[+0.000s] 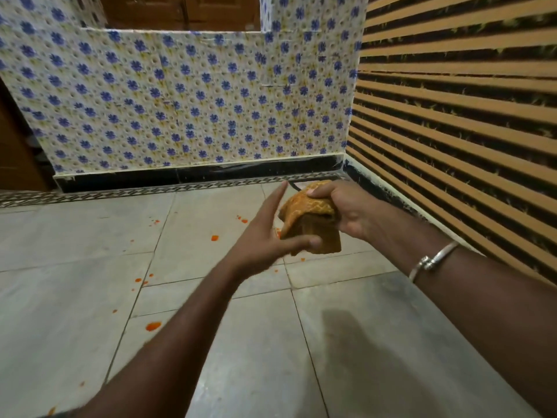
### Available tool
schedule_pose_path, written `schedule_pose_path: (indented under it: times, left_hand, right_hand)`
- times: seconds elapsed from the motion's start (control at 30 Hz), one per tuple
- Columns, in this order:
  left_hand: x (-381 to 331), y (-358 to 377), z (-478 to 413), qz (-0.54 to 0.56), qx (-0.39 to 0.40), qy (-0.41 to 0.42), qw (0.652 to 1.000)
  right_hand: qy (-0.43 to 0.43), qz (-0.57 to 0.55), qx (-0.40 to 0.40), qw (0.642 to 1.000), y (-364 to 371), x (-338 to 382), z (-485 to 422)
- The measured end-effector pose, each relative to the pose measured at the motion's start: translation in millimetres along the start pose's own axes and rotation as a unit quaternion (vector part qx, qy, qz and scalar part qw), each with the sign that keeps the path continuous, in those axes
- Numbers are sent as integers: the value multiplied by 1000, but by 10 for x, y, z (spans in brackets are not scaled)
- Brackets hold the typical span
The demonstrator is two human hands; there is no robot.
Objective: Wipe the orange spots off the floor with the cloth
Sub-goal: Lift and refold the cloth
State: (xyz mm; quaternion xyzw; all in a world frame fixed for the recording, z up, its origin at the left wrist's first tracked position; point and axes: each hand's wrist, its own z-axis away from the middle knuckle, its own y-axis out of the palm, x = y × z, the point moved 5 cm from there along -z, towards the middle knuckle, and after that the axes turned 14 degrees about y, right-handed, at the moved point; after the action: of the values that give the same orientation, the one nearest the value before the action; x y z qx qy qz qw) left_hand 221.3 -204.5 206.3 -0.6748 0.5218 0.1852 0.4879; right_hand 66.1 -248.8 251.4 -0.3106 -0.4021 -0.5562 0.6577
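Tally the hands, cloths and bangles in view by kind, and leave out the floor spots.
bare hands: 2, left hand and right hand
folded orange-brown cloth: 1
silver metal bangle: 1
total: 4

Home interior: floral wallpaper, tiled floor, wooden door.

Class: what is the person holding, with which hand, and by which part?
The right hand grips the cloth by its bunched upper end. The left hand is open, its thumb touching the cloth's lower edge.
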Motion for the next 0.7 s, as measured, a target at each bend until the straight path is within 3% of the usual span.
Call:
schedule_pose_path:
  times: [0.1,0.2,0.37,0.5,0.7]
  left_hand:
    - [-125,222,-105,-115,-30,85,989]
    - [-132,61,-197,-99,-113,12,989]
    - [-269,-159,-386,-115,-15,-25,993]
    - [-339,-230,-490,-88,36,-35,995]
    - [-321,-397,-554,-5,97,-59,994]
  right_hand:
    - [-10,8,-5,1000,-24,-27,-16]
    - [-20,37,15,999,-88,-103,-68]
    - [-121,131,-67,982,-374,-226,-266]
    - [-97,185,41,977,-286,-446,-438]
    - [-69,187,111,974,-208,-687,-500]
